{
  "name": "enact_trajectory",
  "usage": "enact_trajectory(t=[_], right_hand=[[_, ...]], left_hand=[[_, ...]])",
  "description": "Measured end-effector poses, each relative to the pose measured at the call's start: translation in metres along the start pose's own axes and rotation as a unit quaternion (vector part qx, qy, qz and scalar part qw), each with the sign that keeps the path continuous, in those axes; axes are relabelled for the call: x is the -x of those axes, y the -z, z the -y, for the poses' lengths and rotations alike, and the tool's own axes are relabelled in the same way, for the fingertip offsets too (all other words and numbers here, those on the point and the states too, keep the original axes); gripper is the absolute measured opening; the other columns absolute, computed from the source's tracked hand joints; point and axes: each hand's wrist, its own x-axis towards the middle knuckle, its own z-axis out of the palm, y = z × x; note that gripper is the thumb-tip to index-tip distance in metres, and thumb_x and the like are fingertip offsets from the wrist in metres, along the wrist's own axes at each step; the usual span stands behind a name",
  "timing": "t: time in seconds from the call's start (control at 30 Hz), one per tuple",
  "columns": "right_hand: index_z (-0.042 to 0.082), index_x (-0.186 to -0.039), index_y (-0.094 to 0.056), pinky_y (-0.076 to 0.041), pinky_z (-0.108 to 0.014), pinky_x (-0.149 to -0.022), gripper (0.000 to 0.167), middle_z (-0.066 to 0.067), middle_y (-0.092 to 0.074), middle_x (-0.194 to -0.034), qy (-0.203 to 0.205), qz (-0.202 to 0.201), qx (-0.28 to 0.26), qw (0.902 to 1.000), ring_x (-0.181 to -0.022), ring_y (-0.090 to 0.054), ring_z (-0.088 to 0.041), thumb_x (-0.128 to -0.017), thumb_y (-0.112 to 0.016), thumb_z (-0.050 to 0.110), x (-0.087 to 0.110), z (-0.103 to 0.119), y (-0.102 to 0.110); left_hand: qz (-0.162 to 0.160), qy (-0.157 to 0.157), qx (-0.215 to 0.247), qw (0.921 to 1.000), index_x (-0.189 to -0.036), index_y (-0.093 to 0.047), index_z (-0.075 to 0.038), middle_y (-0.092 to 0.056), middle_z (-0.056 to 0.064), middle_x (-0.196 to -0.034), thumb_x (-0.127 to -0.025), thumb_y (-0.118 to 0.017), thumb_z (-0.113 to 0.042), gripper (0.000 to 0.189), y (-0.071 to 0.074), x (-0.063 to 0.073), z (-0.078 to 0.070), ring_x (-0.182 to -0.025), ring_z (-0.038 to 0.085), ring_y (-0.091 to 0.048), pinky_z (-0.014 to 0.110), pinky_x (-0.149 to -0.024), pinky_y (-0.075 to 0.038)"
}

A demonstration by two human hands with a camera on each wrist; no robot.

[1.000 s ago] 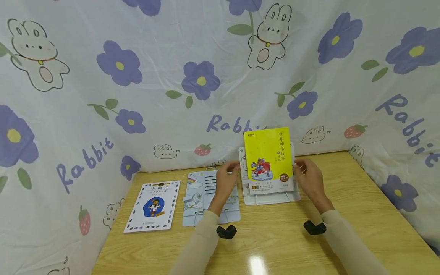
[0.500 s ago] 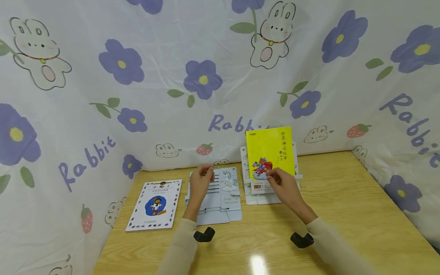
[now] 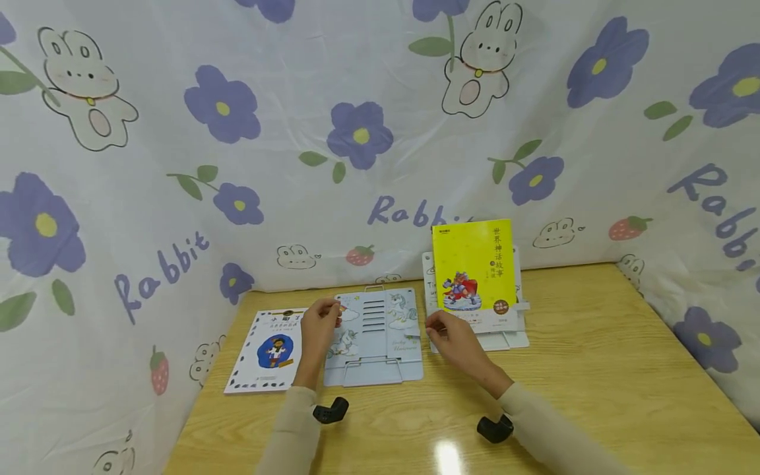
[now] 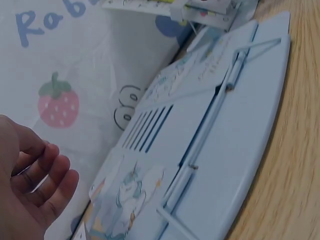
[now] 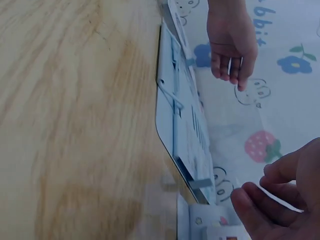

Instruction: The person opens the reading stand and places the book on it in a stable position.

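Observation:
A pale blue book stand (image 3: 374, 343) with unicorn pictures and slots lies at a low slant on the table. My left hand (image 3: 317, 330) hovers over its left edge, fingers loosely bent and holding nothing, as the left wrist view confirms. On the other side, my right hand (image 3: 454, 340) is by the stand's right edge, in front of the yellow book (image 3: 469, 257); its fingers (image 5: 250, 202) are also loosely curved around nothing. That yellow book leans upright on a white book stand (image 3: 516, 340), whose side clip (image 3: 522, 306) laps the book's right edge.
A white book (image 3: 270, 343) with a blue oval picture lies flat to the left, partly behind my left hand. Behind the wooden table (image 3: 594, 369) hangs a cloth (image 3: 368, 59) printed with rabbits and flowers.
Both hands have moved left. The right hand left the yellow book's right side and crossed its front; the left hand passed from the blue stand's right half to its left edge.

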Motion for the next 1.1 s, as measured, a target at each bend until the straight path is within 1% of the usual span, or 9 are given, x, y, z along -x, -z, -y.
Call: enact_trajectory(t=[0.07, 0.27, 0.37, 0.5, 0.63, 0.7, 0.8, 0.93, 1.1], right_hand=[[-0.001, -0.116, -0.07, -0.062, -0.042, -0.093, 0.015, -0.014, -0.075, -0.111, -0.009, 0.007, -0.003, 0.9999, -0.104, -0.073, -0.026, -0.102, -0.069, 0.004, 0.0, 0.001, -0.006], [-0.007, -0.129, -0.064, -0.058, -0.052, -0.103, 0.029, -0.022, -0.071, -0.127, -0.038, 0.022, -0.012, 0.999, -0.121, -0.069, -0.038, -0.102, -0.069, 0.005, -0.003, 0.005, -0.023], [-0.007, -0.132, -0.062, -0.056, -0.053, -0.105, 0.034, -0.024, -0.069, -0.13, -0.051, 0.023, -0.008, 0.9984, -0.124, -0.067, -0.039, -0.102, -0.07, 0.008, -0.006, 0.008, -0.029], [-0.007, -0.136, -0.06, -0.055, -0.055, -0.102, 0.04, -0.026, -0.068, -0.129, -0.066, 0.033, 0.006, 0.9973, -0.121, -0.066, -0.04, -0.103, -0.069, 0.014, -0.009, 0.014, -0.036], [-0.008, -0.138, -0.056, -0.052, -0.058, -0.108, 0.044, -0.03, -0.063, -0.139, -0.083, 0.046, 0.004, 0.9955, -0.131, -0.061, -0.044, -0.104, -0.068, 0.016, -0.012, 0.02, -0.043], [-0.009, -0.136, -0.056, -0.051, -0.059, -0.109, 0.044, -0.032, -0.061, -0.141, -0.091, 0.047, -0.003, 0.9947, -0.131, -0.061, -0.046, -0.103, -0.068, 0.016, -0.013, 0.021, -0.046], [-0.01, -0.135, -0.054, -0.054, -0.059, -0.102, 0.045, -0.035, -0.063, -0.132, -0.102, 0.052, -0.005, 0.9934, -0.118, -0.066, -0.045, -0.102, -0.069, 0.017, -0.013, 0.024, -0.048], [-0.011, -0.134, -0.053, -0.057, -0.058, -0.092, 0.048, -0.035, -0.067, -0.116, -0.112, 0.06, -0.001, 0.9919, -0.102, -0.069, -0.04, -0.101, -0.07, 0.019, -0.012, 0.027, -0.05], [-0.01, -0.136, -0.054, -0.057, -0.056, -0.094, 0.047, -0.035, -0.068, -0.123, -0.126, 0.057, -0.004, 0.9904, -0.107, -0.069, -0.038, -0.102, -0.069, 0.02, -0.012, 0.03, -0.05]], left_hand=[[-0.003, 0.006, -0.028, 0.9996, -0.119, -0.074, 0.0, -0.074, 0.02, -0.099, -0.106, -0.064, -0.013, 0.021, 0.004, 0.0, 0.005, -0.09, 0.037, -0.074, 0.023, -0.07, -0.058], [-0.003, 0.019, -0.125, 0.992, -0.122, -0.074, -0.002, -0.076, 0.016, -0.108, -0.107, -0.062, -0.02, 0.027, 0.013, -0.001, 0.016, -0.1, 0.031, -0.071, 0.037, -0.08, -0.056], [0.005, 0.03, -0.14, 0.9897, -0.123, -0.074, -0.002, -0.074, 0.018, -0.113, -0.107, -0.062, -0.019, 0.027, 0.017, 0.0, 0.021, -0.101, 0.032, -0.069, 0.041, -0.081, -0.056], [0.017, 0.033, -0.155, 0.9873, -0.125, -0.072, 0.002, -0.072, 0.022, -0.116, -0.107, -0.061, -0.015, 0.027, 0.019, 0.001, 0.024, -0.103, 0.036, -0.068, 0.046, -0.082, -0.058], [0.031, 0.037, -0.185, 0.9816, -0.127, -0.07, 0.004, -0.072, 0.025, -0.12, -0.104, -0.059, -0.015, 0.031, 0.02, 0.0, 0.025, -0.108, 0.039, -0.069, 0.052, -0.088, -0.058], [0.041, 0.043, -0.199, 0.9783, -0.13, -0.068, 0.005, -0.072, 0.025, -0.121, -0.103, -0.059, -0.015, 0.034, 0.018, 0.0, 0.024, -0.108, 0.04, -0.07, 0.053, -0.09, -0.058], [0.059, 0.049, -0.215, 0.9735, -0.138, -0.063, 0.007, -0.071, 0.027, -0.126, -0.104, -0.059, -0.016, 0.041, 0.015, 0.001, 0.021, -0.112, 0.041, -0.07, 0.055, -0.093, -0.059], [0.069, 0.053, -0.219, 0.9719, -0.145, -0.058, 0.007, -0.069, 0.028, -0.133, -0.105, -0.059, -0.016, 0.046, 0.011, 0.001, 0.018, -0.119, 0.043, -0.068, 0.056, -0.098, -0.058], [0.066, 0.058, -0.216, 0.9724, -0.146, -0.058, 0.007, -0.068, 0.028, -0.135, -0.105, -0.058, -0.016, 0.047, 0.009, -0.001, 0.018, -0.125, 0.044, -0.066, 0.058, -0.104, -0.055]])
